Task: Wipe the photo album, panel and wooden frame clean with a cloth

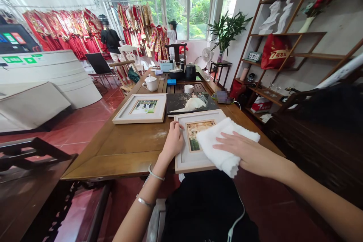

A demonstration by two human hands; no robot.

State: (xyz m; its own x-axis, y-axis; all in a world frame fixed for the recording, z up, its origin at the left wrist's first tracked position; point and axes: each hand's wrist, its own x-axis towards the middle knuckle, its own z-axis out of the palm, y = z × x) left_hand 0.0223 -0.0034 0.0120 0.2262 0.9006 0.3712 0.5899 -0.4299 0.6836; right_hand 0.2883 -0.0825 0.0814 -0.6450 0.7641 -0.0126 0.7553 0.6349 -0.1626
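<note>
A pale wooden picture frame with a white mat and a small photo lies at the table's near edge. My left hand is closed on its left side, fingers curled over the border. My right hand holds a white towel against the frame's right part, its fingers stretched across the cloth. The towel hides the photo's right side and the frame's right border. Behind it lie a dark photo panel with a white gown and a second framed photo.
On the wooden table stand a lidded white mug, a small white cup, a blue box and a dark kettle. A phone lies at the right edge. Two people stand near red garments at the back.
</note>
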